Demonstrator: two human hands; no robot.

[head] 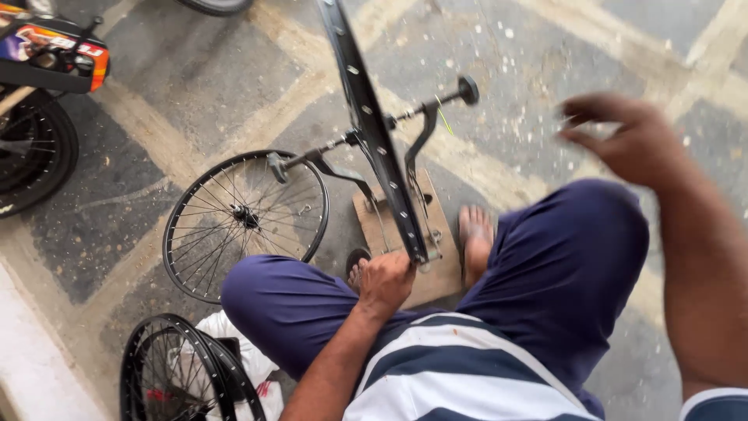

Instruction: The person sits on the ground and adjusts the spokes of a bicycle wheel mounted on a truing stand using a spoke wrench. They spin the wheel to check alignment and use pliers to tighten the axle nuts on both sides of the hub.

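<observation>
I am sitting low on the ground, my knees in blue trousers spread wide and my striped shirt filling the bottom of the view. My left hand (386,281) is closing its fingers around the lower edge of a black bicycle rim (374,132), gripping it just above my lap. The rim is standing on edge, tilted a little, and is sitting in a metal truing stand (351,148) whose axle is running across from left to right. The stand is resting on a wooden board (436,265) lying on the paved floor (195,78), and my bare foot (475,238) is pressing on that board beside the rim.

My right hand (623,136) is hanging in the air well apart from the rim, blurred, fingers loosely spread and holding nothing.

To my left, two black wheels (175,370) are leaning together beside a white bag (257,374). Just past my left knee another spoked wheel (245,218) is lying flat on the floor. Farther off, at the upper left corner, a dark tyre (35,156) and part of a colourful frame (54,51) are showing.
</observation>
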